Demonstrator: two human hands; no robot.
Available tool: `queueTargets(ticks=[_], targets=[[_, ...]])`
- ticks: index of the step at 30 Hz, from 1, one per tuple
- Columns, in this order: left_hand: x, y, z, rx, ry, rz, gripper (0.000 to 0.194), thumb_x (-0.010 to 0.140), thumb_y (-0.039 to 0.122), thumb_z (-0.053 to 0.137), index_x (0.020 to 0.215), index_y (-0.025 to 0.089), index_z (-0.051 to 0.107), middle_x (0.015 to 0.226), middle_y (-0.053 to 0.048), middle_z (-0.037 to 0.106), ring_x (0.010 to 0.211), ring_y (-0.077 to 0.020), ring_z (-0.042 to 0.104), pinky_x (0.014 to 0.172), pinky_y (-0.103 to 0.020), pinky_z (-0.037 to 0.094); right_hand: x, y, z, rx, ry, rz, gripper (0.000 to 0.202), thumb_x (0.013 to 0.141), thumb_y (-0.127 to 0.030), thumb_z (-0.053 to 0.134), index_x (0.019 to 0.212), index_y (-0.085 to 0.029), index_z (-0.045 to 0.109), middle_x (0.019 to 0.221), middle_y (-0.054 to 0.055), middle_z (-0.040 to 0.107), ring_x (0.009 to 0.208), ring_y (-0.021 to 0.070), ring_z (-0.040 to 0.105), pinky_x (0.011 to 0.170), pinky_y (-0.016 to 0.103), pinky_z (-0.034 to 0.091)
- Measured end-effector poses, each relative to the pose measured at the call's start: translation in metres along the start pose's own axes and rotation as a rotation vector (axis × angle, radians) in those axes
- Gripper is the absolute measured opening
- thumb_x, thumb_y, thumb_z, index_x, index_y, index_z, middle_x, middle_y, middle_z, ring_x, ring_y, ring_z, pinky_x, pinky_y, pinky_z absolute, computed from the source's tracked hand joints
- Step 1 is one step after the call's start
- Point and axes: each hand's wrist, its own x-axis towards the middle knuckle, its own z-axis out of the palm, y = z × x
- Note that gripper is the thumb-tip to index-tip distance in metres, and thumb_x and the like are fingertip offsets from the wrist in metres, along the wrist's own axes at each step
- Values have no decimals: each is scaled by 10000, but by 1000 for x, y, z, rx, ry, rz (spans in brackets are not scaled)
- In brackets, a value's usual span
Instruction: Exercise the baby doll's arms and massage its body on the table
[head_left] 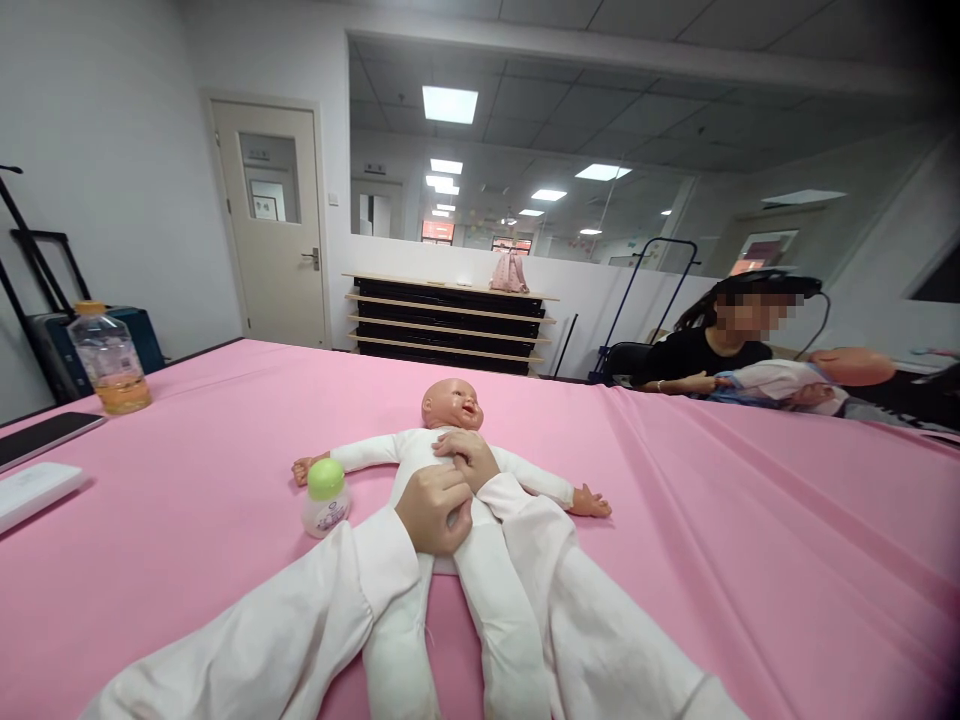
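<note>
Resting over the torso of one doll with a white cloth body and tan plastic head (pixel 454 403) are two bare hands, the left (pixel 433 508) nearer and the right (pixel 469 458) just beyond. The left is curled, knuckles up; the right lies with bent fingers on the chest. Whether either pinches anything cannot be told, since the fingertips are mostly hidden. The doll lies face up beneath both hands on a pink cloth (pixel 675 600), its head beyond the grip, two arms spread to either side and two legs running back toward the wearer between the sleeves. Its mouth is open, its head bald, its cloth limbs plump and creased. Left of the grip stands one small clear jar with a green lid (pixel 327 497); farther left are one clear plastic bottle with an orange cap (pixel 111 360), one dark flat phone-like device (pixel 49 438) and one white rounded case (pixel 39 492). Well off to the right, one person in black (pixel 709 350) holds a second, clothed doll (pixel 787 383).
</note>
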Motion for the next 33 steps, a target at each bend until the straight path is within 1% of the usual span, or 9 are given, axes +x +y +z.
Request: queueTargets(ticks=[4, 7, 11, 16, 18, 23, 26, 29, 33], targets=[[-1, 0, 0, -157, -87, 103, 138, 678, 95, 424, 620, 165, 528, 602, -44, 595, 571, -135, 506, 539, -254, 423, 8, -3, 0, 13, -139, -150, 231, 826, -181, 489, 879, -269, 696, 1033, -11, 664, 1072, 152, 542, 997, 338, 341], [-1, -2, 0, -285, -149, 55, 165, 687, 80, 431, 718, 153, 576, 742, -59, 661, 692, -141, 585, 643, -247, 475, 12, 4, 0, -43, -214, -212, 272, 817, -180, 491, 986, -297, 670, 1135, -19, 617, 1154, 177, 489, 1022, 383, 311], [-1, -6, 1, -295, -148, -214, 203, 738, 94, 424, 769, 173, 609, 805, -37, 680, 760, -141, 614, 740, -264, 481, 11, 17, 3, -58, -76, -64, 362, 785, -96, 413, 1013, -223, 664, 1148, 29, 609, 1151, 179, 499, 1006, 366, 368], [0, -11, 6, -119, -117, -462, 194, 773, 142, 420, 684, 175, 589, 694, -29, 640, 681, -152, 577, 685, -286, 448, 1, 18, 5, 53, 197, 169, 405, 704, -38, 358, 896, -183, 684, 1059, 32, 651, 1053, 155, 571, 969, 326, 428], [0, -15, 8, -51, -72, -562, 198, 783, 148, 406, 675, 173, 570, 686, -27, 618, 682, -153, 562, 681, -290, 436, -3, 13, 4, 71, 257, 270, 399, 702, -43, 358, 876, -186, 687, 1025, 24, 663, 1027, 157, 585, 972, 325, 430], [-1, -24, 13, 100, 1, -803, 168, 754, 111, 396, 761, 158, 557, 836, -59, 591, 850, -185, 552, 782, -336, 439, -12, 2, -2, 62, 234, 352, 358, 791, -97, 360, 974, -150, 664, 1054, 56, 645, 1044, 149, 563, 972, 293, 421], [-4, -27, 13, 178, -24, -909, 208, 734, 130, 427, 893, 140, 561, 947, -90, 590, 961, -222, 532, 853, -382, 427, -20, -3, -4, 32, 210, 347, 271, 869, -198, 423, 1070, -148, 598, 1123, 78, 591, 1050, 170, 543, 946, 376, 426], [-5, -25, 12, 220, -64, -880, 265, 743, 158, 441, 974, 134, 570, 1064, -112, 577, 1051, -239, 505, 917, -395, 404, -29, -7, -7, 6, 205, 359, 305, 874, -315, 490, 1133, -158, 527, 1173, 86, 529, 1039, 193, 531, 893, 422, 443], [-3, -24, 10, 182, -233, -637, 334, 765, 159, 438, 1072, 159, 570, 1235, -94, 525, 1176, -212, 444, 1017, -372, 334, -36, -9, -10, -39, 197, 391, 324, 874, -330, 488, 1152, -164, 502, 1183, 85, 504, 1029, 195, 523, 869, 414, 451]])
